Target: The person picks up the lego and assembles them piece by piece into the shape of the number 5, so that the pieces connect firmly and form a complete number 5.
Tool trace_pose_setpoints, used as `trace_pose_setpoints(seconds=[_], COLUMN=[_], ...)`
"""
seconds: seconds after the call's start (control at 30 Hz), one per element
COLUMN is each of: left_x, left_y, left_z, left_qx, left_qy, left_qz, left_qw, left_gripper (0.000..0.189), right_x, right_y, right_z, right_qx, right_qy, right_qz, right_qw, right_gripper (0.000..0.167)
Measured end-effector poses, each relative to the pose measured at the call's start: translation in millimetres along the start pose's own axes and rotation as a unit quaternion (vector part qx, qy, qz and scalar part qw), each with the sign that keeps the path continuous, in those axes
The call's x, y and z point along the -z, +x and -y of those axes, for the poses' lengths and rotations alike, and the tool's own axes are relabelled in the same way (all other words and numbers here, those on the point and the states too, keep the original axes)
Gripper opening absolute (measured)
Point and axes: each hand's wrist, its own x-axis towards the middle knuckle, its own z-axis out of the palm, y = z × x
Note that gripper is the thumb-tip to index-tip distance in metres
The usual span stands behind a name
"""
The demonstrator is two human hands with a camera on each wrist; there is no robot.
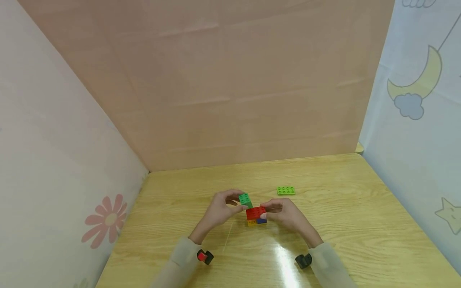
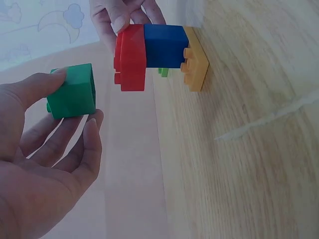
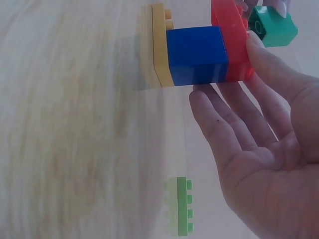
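My left hand [image 1: 218, 209] pinches a green toy building brick [image 2: 74, 90] between thumb and fingers, studs facing up and hollow underside down. It hangs just above and left of a small stack. At the stack's base lies a flat yellow brick [image 2: 198, 59] on the table. A taller blue brick [image 3: 197, 55] stands on one end of the yellow one, leaving several yellow studs bare. On top sits a red brick [image 1: 255, 213], sticking out over those studs. My right hand [image 1: 288, 215] holds the stack from the right, thumb on the red brick and fingers on the far side.
A flat light-green brick [image 1: 286, 191] lies studs up on the wooden table [image 1: 360, 216], beyond the right hand. A pale thin streak [image 2: 269, 119] runs over the table left of the stack. Hanging cloths [image 1: 230, 100] enclose the table at the back and sides.
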Motion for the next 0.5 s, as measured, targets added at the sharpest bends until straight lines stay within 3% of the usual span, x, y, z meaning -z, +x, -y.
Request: trace_pose_setpoints(seconds=[0.3,0.5], left_x=[-12.2,-15.5], left_y=[-0.5,-1.7], left_z=[7.0,6.2], left_qx=[-0.014,-0.020], left_qy=[0.024,0.040], left_qz=[0.036,0.043], left_qw=[0.9990,0.9981], left_gripper=[0.035,0.035], right_x=[0,0], right_y=[-0.6,0.2], right_z=[0,1], right_qx=[-0.009,-0.010], right_qy=[0.004,0.004], right_qz=[-0.001,-0.002], right_qw=[1.0000,0.9999], right_gripper=[0.040,0.039])
